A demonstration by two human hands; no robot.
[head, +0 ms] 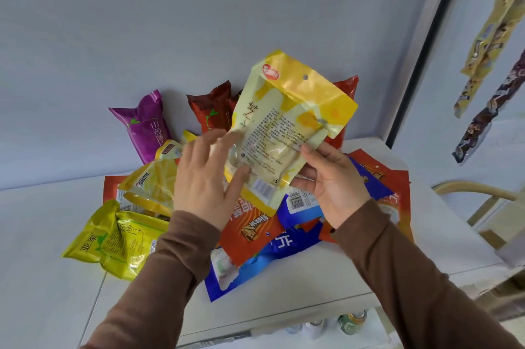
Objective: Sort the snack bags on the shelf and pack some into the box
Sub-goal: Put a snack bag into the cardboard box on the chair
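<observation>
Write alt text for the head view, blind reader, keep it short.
A person in brown sleeves holds up a yellow snack bag, back label facing the camera, with the right hand gripping its lower edge and the left hand at its left side. Below lies a jumble of purple, red, yellow, orange and blue snack bags on a white shelf.

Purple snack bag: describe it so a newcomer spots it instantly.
On the white shelf, look behind the bag pile, against the pale wall. The glossy purple pillow-shaped bag stands at the back left, beside dark red bags. It is the only purple one, with white characters and a green sprout.
</observation>
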